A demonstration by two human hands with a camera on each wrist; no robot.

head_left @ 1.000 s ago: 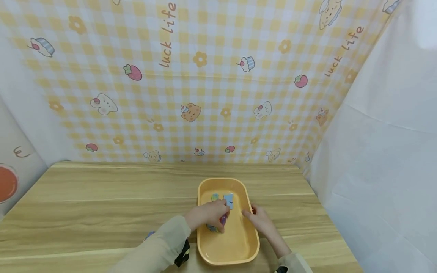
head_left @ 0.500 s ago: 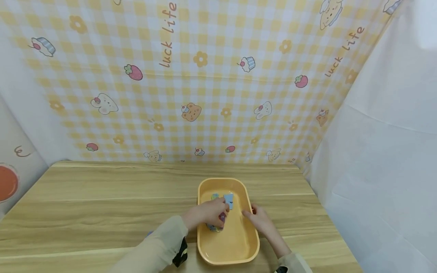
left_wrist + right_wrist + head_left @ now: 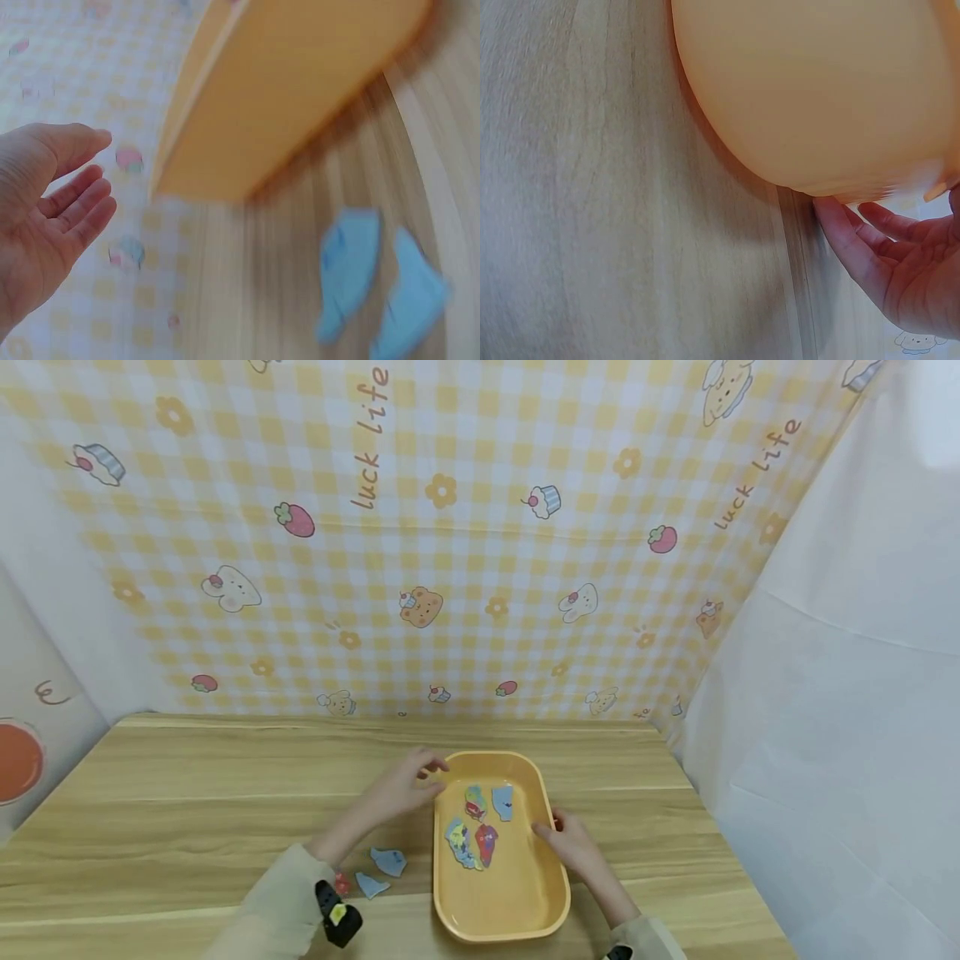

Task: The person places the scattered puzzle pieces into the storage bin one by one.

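A yellow tray (image 3: 517,893) stands on the table. In it lie flat printed pieces with uneven edges, like puzzle pieces: a light blue piece (image 3: 503,804), a green and red piece (image 3: 476,802), a yellow and blue piece (image 3: 461,843) and a red and purple piece (image 3: 487,842). My left hand (image 3: 405,787), nothing in it, has its fingertips at the tray's far left rim; the left wrist view shows its fingers (image 3: 96,217) loosely bent, palm visible. My right hand (image 3: 576,845) grips the tray's right wall, thumb over the rim and fingers (image 3: 855,247) outside.
Left of the tray, two light blue pieces (image 3: 388,862) and a red piece (image 3: 342,883) lie on the wooden table (image 3: 225,793), the red one partly behind my left wrist. A yellow checked cloth (image 3: 480,560) hangs behind the table, white cloth (image 3: 832,693) at the right.
My left hand has let go of the red and purple piece, which now lies in the tray, and has moved out to the far left rim. My right hand stays put.
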